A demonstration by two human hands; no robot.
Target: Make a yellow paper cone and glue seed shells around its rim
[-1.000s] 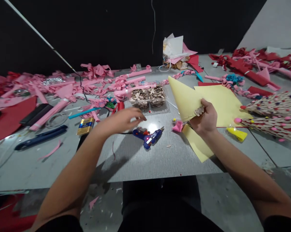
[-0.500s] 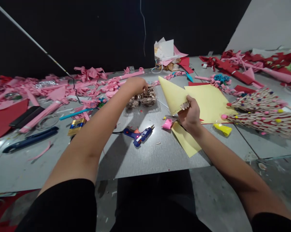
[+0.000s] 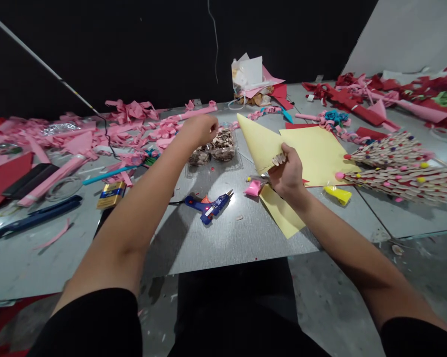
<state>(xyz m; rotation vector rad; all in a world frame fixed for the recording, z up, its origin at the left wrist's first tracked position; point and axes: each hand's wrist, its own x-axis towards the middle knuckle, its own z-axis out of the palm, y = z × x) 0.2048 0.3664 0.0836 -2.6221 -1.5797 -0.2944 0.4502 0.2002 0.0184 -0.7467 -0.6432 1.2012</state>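
Note:
A yellow paper cone (image 3: pixel 258 144) is gripped near its wide end by my right hand (image 3: pixel 288 173); a short row of pale seed-like flakes (image 3: pixel 279 159) sticks to its lower edge. My left hand (image 3: pixel 203 130) hovers over a clear plastic tray (image 3: pixel 229 157) of brown and pale flakes, its fingers curled together; whether something sits between them is hidden. Between my arms a blue glue gun (image 3: pixel 208 207) lies on the table with a small red light on. One loose flake (image 3: pixel 239 217) rests right of it.
Yellow sheets (image 3: pixel 312 153) lie beyond my right hand, near two flake-covered cones (image 3: pixel 402 186) with coloured balls. A pink packet (image 3: pixel 252 188) and a yellow packet (image 3: pixel 338 195) lie nearby. Blue-handled cutters (image 3: pixel 37 216), a gold box (image 3: pixel 111 195) and pink paper scraps (image 3: pixel 130 114) fill the left.
My left hand has lifted slightly from the flakes in the tray, fingers still curled. The right hand keeps hold of the cone. The whole view has shifted a little.

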